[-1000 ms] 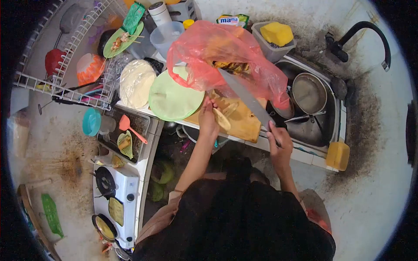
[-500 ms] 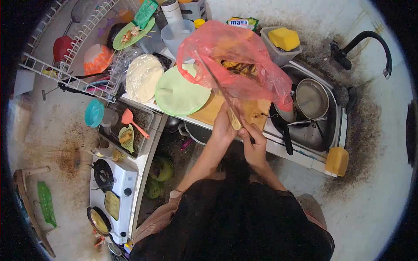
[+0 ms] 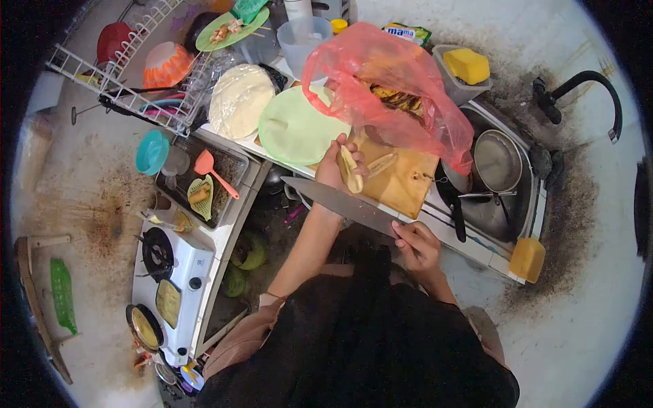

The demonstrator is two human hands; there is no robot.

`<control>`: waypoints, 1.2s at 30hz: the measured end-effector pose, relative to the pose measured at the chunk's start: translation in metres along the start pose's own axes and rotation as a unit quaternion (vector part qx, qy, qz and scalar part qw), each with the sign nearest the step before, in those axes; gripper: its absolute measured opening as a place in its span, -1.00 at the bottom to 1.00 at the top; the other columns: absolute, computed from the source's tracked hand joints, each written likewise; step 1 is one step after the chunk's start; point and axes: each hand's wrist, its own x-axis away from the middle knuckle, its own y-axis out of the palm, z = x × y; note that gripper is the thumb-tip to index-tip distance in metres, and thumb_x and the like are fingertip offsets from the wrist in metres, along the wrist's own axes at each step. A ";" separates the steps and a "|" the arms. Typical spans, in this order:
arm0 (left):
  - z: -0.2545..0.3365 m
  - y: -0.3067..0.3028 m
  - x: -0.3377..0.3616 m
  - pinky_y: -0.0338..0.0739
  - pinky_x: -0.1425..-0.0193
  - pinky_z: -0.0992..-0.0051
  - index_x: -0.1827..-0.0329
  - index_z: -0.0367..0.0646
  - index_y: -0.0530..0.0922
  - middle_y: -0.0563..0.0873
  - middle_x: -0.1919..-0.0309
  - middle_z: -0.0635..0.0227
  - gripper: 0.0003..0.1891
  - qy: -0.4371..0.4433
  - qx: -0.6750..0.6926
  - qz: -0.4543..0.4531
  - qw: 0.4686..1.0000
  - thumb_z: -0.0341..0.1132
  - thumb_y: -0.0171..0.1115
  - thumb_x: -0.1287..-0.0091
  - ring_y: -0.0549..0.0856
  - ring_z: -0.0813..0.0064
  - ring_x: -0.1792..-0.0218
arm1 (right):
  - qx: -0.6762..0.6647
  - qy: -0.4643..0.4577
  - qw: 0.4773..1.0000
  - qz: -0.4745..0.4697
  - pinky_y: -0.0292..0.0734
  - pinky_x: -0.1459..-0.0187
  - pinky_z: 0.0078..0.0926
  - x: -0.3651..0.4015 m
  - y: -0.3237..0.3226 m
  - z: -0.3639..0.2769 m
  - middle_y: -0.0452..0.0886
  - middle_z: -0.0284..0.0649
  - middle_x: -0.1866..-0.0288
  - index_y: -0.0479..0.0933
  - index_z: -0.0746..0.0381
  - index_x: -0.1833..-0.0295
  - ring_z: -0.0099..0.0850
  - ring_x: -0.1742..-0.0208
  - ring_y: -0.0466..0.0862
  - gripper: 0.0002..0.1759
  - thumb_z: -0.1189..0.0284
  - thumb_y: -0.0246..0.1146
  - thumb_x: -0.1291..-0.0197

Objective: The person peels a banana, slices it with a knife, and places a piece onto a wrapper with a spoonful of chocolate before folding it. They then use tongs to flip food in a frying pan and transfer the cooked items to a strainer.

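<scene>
My left hand [image 3: 330, 168] is closed around a peeled piece of banana [image 3: 352, 171] above the edge of the wooden cutting board [image 3: 405, 187]. A long slice of banana [image 3: 382, 164] lies on the board beside it. Lower right, my right hand [image 3: 420, 249] grips the handle of a large knife [image 3: 343, 202], whose broad blade points left, below the banana piece and over the counter edge. Behind the board rests a red plastic bag [image 3: 435, 112], open at the front, with dark-spotted ripe bananas [image 3: 398, 100] inside. A pale green plate [image 3: 299, 129] stands left of the board.
A sink [image 3: 500, 221] holding a pot [image 3: 498, 161] lies to the right, under a black faucet [image 3: 585, 85]. Wrapped flat white rounds [image 3: 239, 102] sit left of the plate. A white gas stove [image 3: 194, 262] with pans stands lower left, near an orange spatula [image 3: 205, 163].
The knife has swung from upright against the banana to lying across, pulled down and right. My hands have separated. A banana slice now shows on the board.
</scene>
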 end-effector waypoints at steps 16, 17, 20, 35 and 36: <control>0.002 0.000 0.020 0.37 0.46 0.54 0.14 -0.02 0.31 0.43 0.42 0.43 -0.86 -0.036 0.010 -0.064 0.997 -0.18 -0.12 -0.42 0.44 0.51 0.47 | 0.018 0.019 0.999 -0.033 0.43 0.30 -0.57 0.001 0.006 -0.007 0.52 -0.13 0.37 0.54 0.35 0.03 -0.38 0.37 0.54 -0.70 0.59 0.19 -0.07; 0.001 0.003 0.021 0.38 0.46 0.53 0.15 -0.01 0.31 0.42 0.43 0.44 -0.86 -0.037 -0.004 -0.062 0.997 -0.18 -0.11 -0.42 0.44 0.51 0.47 | 0.019 0.013 1.000 -0.019 0.42 0.33 -0.55 0.001 0.008 -0.007 0.51 -0.15 0.39 0.55 0.31 0.02 -0.37 0.40 0.53 -0.68 0.59 0.22 -0.04; -0.002 0.016 0.029 0.33 0.43 0.59 0.22 -0.05 0.36 0.37 0.50 0.48 -0.87 -0.002 -0.051 -0.038 0.998 -0.25 -0.12 -0.43 0.37 0.60 0.50 | 0.019 0.005 1.000 0.008 0.40 0.39 -0.51 -0.001 0.012 -0.007 0.50 -0.21 0.44 0.57 0.22 0.01 -0.35 0.45 0.50 -0.63 0.57 0.27 0.03; -0.012 0.018 0.037 0.49 0.04 0.46 0.20 -0.07 0.35 0.43 0.46 0.49 -0.87 -0.041 -0.109 -0.118 0.986 -0.25 -0.15 -0.42 0.52 0.50 0.24 | 0.040 0.004 0.999 0.036 0.41 0.31 -0.47 -0.012 0.017 -0.001 0.49 -0.16 0.43 0.56 0.24 0.01 -0.29 0.38 0.51 -0.65 0.57 0.25 -0.01; -0.013 0.019 0.037 0.49 0.03 0.44 0.20 -0.08 0.36 0.44 0.44 0.49 -0.86 -0.045 -0.118 -0.108 0.986 -0.26 -0.15 -0.42 0.53 0.47 0.20 | 0.041 0.006 0.998 0.041 0.42 0.31 -0.47 -0.014 0.017 -0.002 0.49 -0.16 0.43 0.56 0.25 0.01 -0.29 0.37 0.51 -0.65 0.57 0.24 -0.01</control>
